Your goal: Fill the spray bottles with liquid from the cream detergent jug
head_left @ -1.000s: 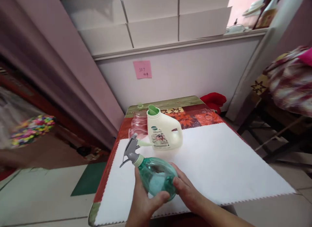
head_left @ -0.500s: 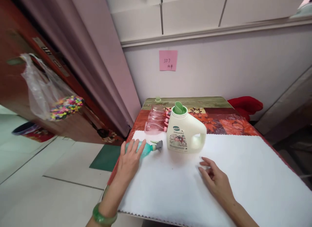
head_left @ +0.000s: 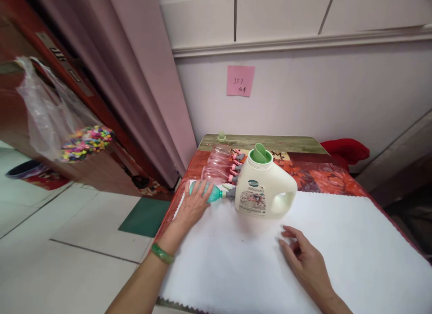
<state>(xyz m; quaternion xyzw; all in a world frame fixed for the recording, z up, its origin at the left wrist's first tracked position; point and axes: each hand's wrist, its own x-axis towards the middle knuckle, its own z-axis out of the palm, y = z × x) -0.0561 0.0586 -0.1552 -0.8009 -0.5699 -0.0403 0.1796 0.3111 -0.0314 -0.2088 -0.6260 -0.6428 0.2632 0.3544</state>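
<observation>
My left hand [head_left: 192,206] lies over a teal clear spray bottle [head_left: 215,195] on its side. The fingers reach across the bottle's body and cover its base end, while the grey trigger head points right, by the jug. My right hand [head_left: 305,257] hovers or rests low over the white cloth, holding nothing, fingers loosely curved and apart. In front of it stands a cream jug [head_left: 248,183] with a handle and a green pouring spout [head_left: 259,154]. Several clear pink spray bottles [head_left: 216,173] lie in a row just behind the teal one, heads to the right.
A white cloth [head_left: 236,269] covers the near part of the patterned table [head_left: 324,170]. At the far left corner sits a small green cap [head_left: 221,136]. A pink note [head_left: 240,81] is on the wall. Left of the table hangs a plastic bag [head_left: 47,111] of colourful pieces.
My left hand and the teal bottle have moved away from me, closer to the pink bottles and the jug. My right hand has stayed nearly in place. The view has shifted slightly.
</observation>
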